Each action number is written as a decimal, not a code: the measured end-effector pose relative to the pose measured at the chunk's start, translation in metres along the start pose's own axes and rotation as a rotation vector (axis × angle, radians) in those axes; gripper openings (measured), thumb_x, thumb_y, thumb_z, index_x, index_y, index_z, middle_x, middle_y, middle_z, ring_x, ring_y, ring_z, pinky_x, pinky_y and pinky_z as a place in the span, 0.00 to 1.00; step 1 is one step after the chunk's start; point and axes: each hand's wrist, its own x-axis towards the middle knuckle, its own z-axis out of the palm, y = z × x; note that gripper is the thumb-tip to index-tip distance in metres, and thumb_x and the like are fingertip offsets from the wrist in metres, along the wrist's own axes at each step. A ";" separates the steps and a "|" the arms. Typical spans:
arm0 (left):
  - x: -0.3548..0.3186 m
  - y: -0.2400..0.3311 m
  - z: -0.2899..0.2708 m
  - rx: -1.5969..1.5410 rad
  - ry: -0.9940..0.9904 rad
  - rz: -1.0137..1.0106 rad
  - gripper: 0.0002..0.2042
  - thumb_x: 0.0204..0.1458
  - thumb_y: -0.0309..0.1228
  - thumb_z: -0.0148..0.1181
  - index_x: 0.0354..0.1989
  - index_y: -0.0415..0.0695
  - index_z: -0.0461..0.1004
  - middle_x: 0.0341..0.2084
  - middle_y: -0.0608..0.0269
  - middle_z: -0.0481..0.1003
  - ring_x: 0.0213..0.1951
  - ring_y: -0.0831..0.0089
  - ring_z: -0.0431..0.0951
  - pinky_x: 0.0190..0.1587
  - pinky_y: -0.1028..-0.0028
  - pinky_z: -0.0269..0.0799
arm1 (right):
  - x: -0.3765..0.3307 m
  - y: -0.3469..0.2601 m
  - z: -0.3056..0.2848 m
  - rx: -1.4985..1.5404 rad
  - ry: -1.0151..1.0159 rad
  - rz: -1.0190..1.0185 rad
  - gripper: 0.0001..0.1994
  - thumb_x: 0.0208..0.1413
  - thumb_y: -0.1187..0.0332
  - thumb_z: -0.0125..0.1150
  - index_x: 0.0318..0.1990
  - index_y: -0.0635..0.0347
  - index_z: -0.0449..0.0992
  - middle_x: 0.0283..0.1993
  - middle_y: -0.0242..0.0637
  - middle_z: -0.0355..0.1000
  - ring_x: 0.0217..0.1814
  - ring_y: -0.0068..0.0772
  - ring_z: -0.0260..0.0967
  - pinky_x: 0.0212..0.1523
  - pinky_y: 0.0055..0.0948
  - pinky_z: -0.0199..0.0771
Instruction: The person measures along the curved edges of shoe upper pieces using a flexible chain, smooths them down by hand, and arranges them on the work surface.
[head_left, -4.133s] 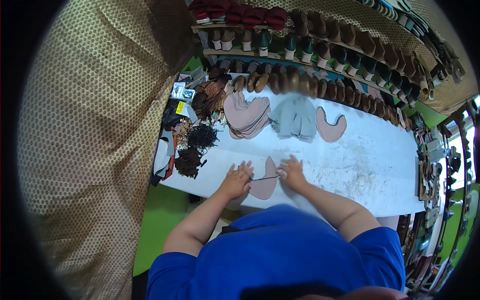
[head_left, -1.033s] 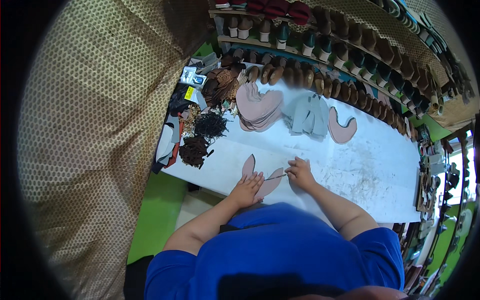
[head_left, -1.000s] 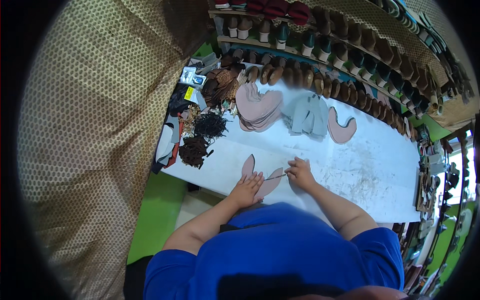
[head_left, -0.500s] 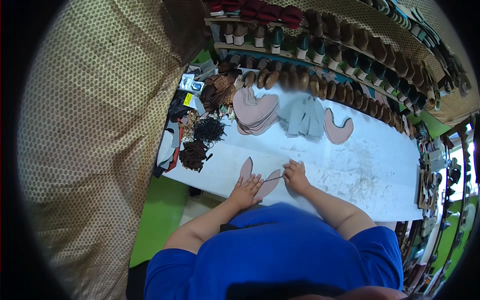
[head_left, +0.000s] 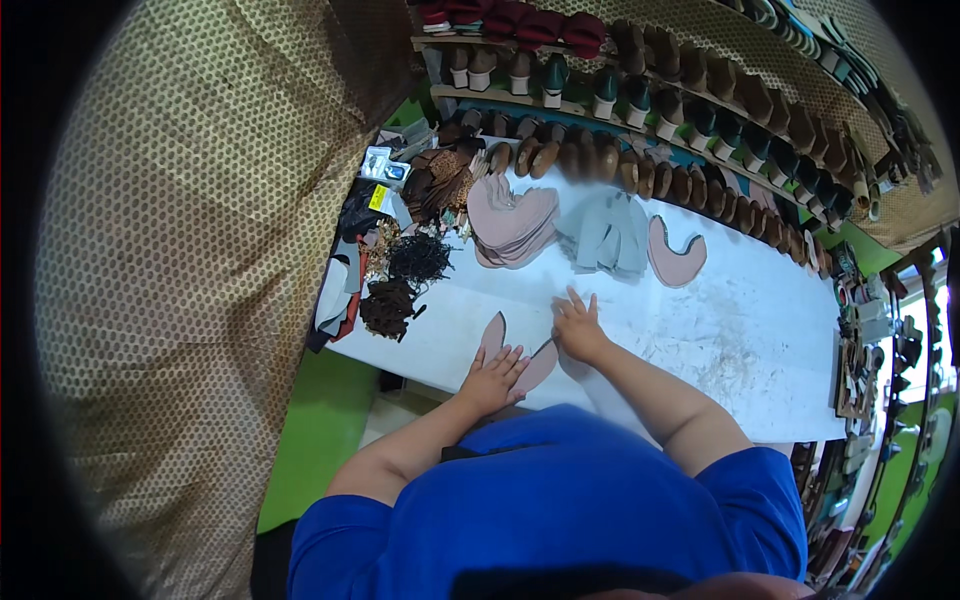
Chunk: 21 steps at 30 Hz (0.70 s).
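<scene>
A pink U-shaped shoe upper piece [head_left: 540, 368] lies on the white table at its near edge, a thin dark strip [head_left: 543, 347] running along its inner curve. My left hand [head_left: 490, 382] rests flat over the middle of the piece, fingers spread, covering its bend. By the right arm of the piece, my right hand [head_left: 578, 333] holds the strip's far end low at its thumb side, while two other fingers stretch forward; the grip itself is partly hidden.
Beyond my hands lie a stack of pink U-shaped pieces [head_left: 510, 225], a pile of pale grey pieces [head_left: 605, 235] and one dark-edged pink piece [head_left: 680, 262]. Black strips [head_left: 418, 258] and brown strips [head_left: 390, 308] heap at the left. Shoes [head_left: 650, 180] line the back and shelves.
My right hand has moved slightly up and left, bringing the strip from a straight line across the right arm of the piece to its inner edge. My left hand stays in place.
</scene>
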 end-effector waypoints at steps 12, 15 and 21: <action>0.019 0.002 -0.015 -0.039 -0.040 0.050 0.40 0.61 0.59 0.49 0.77 0.52 0.50 0.78 0.63 0.47 0.78 0.59 0.46 0.71 0.31 0.31 | -0.003 0.000 -0.006 -0.067 -0.041 -0.009 0.23 0.52 0.65 0.64 0.56 0.62 0.75 0.71 0.42 0.61 0.81 0.59 0.42 0.67 0.85 0.42; 0.021 0.002 -0.014 -0.018 -0.056 0.063 0.41 0.61 0.60 0.48 0.78 0.51 0.50 0.78 0.63 0.47 0.78 0.59 0.45 0.71 0.31 0.32 | -0.004 -0.003 -0.013 -0.066 -0.100 0.013 0.23 0.52 0.65 0.64 0.56 0.62 0.75 0.71 0.41 0.62 0.81 0.59 0.42 0.68 0.85 0.41; 0.023 0.000 -0.006 -0.005 -0.067 0.086 0.41 0.61 0.61 0.47 0.78 0.52 0.50 0.78 0.63 0.47 0.78 0.59 0.45 0.71 0.31 0.34 | 0.002 0.001 0.002 -0.022 0.025 -0.018 0.14 0.53 0.65 0.63 0.45 0.61 0.78 0.71 0.42 0.63 0.82 0.57 0.40 0.67 0.87 0.36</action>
